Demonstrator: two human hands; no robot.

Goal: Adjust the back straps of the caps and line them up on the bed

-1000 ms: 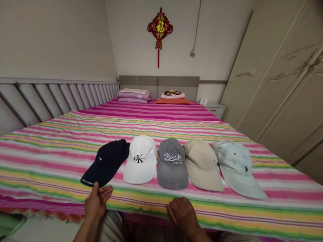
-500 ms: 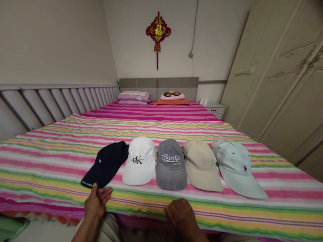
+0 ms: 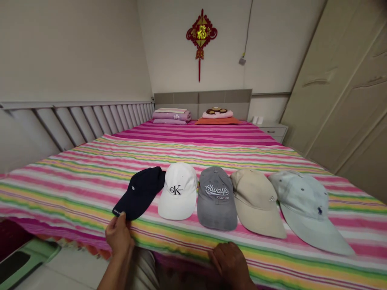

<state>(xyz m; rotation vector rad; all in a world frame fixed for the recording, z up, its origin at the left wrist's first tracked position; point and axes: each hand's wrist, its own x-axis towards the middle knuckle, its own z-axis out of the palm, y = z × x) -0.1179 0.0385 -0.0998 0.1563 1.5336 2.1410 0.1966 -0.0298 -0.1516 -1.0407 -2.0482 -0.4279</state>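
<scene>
Several baseball caps lie in a row on the striped bedspread. At the left end is a navy cap [image 3: 142, 191], its brim pointing toward me. My left hand [image 3: 119, 237] pinches the brim's front edge, with the thumb on top and the other fingers partly hidden. Beside it sits a white cap [image 3: 178, 191] with black letters, then a grey cap [image 3: 217, 201] reading "Always". A beige cap [image 3: 258, 203] and a pale blue cap [image 3: 308, 205] are at the right. My right hand [image 3: 229, 262] rests curled on the bed's near edge, below the grey cap, holding nothing visible.
The striped bedspread [image 3: 187, 151] covers the bed. Folded purple bedding [image 3: 172, 117] and an orange pillow [image 3: 219, 121] are by the headboard [image 3: 223, 98]. A rail [image 3: 102, 105] runs along the left. A wardrobe [image 3: 332, 100] stands right; a green stool-like object [image 3: 33, 257] is lower left.
The view has turned left, so everything sits farther right. My left hand's spread fingers have curled in at the navy cap's brim. My right hand remains curled at the bed edge.
</scene>
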